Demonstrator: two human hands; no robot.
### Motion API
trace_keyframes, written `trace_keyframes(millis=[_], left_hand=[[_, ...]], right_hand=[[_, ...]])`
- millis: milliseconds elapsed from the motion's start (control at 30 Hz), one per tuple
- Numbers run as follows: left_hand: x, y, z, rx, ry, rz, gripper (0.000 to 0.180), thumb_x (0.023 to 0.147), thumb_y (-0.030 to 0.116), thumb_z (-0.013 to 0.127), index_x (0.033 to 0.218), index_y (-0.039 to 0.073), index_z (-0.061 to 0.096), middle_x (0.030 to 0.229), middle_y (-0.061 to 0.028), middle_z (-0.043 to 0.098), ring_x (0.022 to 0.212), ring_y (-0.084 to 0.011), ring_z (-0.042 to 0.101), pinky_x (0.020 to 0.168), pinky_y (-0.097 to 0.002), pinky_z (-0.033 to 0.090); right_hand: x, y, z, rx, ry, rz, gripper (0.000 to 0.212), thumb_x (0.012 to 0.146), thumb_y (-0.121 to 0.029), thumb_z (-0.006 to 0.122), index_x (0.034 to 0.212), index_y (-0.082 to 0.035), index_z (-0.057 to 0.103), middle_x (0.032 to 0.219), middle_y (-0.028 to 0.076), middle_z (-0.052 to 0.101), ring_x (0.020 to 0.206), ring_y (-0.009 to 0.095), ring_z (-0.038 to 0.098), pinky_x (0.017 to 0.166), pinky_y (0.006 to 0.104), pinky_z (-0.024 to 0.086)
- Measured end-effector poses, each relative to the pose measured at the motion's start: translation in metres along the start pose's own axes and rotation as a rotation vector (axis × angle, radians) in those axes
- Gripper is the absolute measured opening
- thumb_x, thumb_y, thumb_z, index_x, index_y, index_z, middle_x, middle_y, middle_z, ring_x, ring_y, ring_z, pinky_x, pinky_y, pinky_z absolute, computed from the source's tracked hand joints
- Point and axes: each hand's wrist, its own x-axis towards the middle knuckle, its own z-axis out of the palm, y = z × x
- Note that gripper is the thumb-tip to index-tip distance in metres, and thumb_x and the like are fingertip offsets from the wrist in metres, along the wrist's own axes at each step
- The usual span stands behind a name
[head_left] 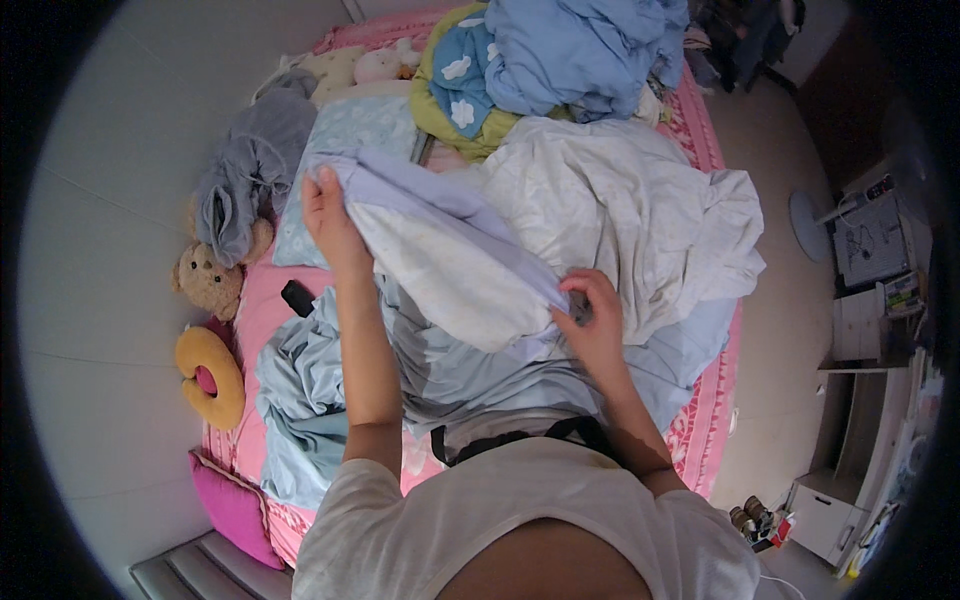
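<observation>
Stretched between my hands is a lavender-and-white cloth (440,265), perhaps a pillowcase or a garment; its exact kind does not show. My left hand (333,222) pinches its upper left corner, raised over a pale blue patterned pillow (365,135). At the cloth's lower right corner, my right hand (594,318) grips the edge with thumb and fingers. Just right of the cloth lies a large crumpled white sheet (640,220). Light blue bedding (310,370) spreads in folds beneath my arms.
A pink bed (265,290) carries all this. Along the wall sit a teddy bear (210,280), grey clothing (255,165) and a yellow neck pillow (212,378). Blue bedding (580,55) is heaped at the far end. A white cabinet (828,520) stands right of the bed.
</observation>
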Motion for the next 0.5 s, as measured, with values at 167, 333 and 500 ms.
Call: trace_keyframes(millis=[167,333,500], left_hand=[[0.013,0.019,-0.043,0.077,0.080,0.177,0.017,0.092,0.018,0.047,0.098,0.004,0.053,0.087,-0.0008,0.057,0.076,-0.0067,0.051,0.070,-0.0208,0.042],[0.023,0.045,-0.066,0.122,0.253,0.289,0.017,0.093,0.018,0.046,0.099,0.003,0.052,0.084,-0.0009,0.057,0.073,-0.0070,0.052,0.068,-0.0209,0.043],[0.038,0.050,-0.117,0.246,0.420,0.331,0.019,0.094,0.019,0.041,0.093,0.003,0.052,0.080,-0.0013,0.055,0.071,-0.0081,0.052,0.065,-0.0223,0.044]], right_hand=[[-0.013,-0.021,0.024,-0.128,-0.095,-0.051,0.041,0.058,-0.005,0.065,0.097,-0.008,0.055,0.096,0.011,0.051,0.092,0.030,0.050,0.080,0.0375,0.041],[-0.019,0.015,0.062,-0.305,-0.082,-0.100,0.052,0.057,-0.011,0.067,0.106,-0.009,0.052,0.099,0.012,0.049,0.098,0.032,0.045,0.086,0.0433,0.035],[-0.018,0.006,0.054,-0.501,-0.127,-0.101,0.067,0.059,-0.022,0.071,0.120,-0.008,0.046,0.111,0.018,0.045,0.102,0.034,0.043,0.092,0.0416,0.031]])
